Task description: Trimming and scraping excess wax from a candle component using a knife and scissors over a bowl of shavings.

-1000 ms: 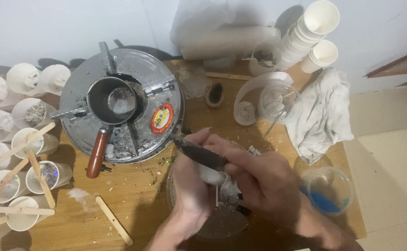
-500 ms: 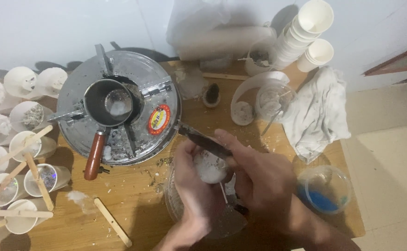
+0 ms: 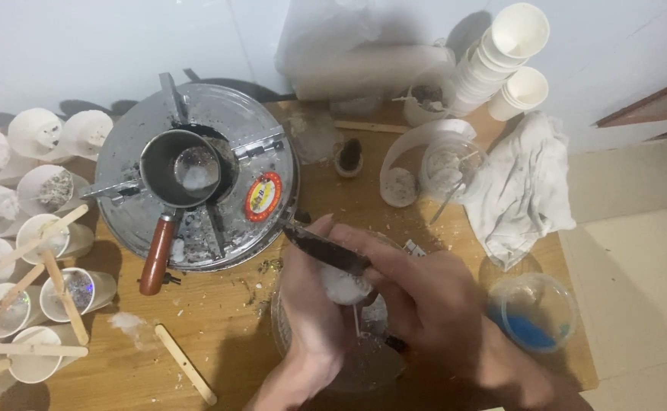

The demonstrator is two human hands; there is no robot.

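White wax lump [image 3: 343, 286] in left hand [image 3: 312, 304], right hand [image 3: 432, 304] w/ knife [image 3: 326, 249]

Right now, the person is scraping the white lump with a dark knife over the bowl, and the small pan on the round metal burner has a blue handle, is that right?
Not quite: the head view shows the small pan on the round metal burner has a reddish-brown wooden handle, not blue. The rest holds: the right hand works the dark knife on the white lump held by the left hand.

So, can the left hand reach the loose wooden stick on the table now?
Probably not at once: the left hand holds a white lump. The wooden stick lies uncovered beside it.
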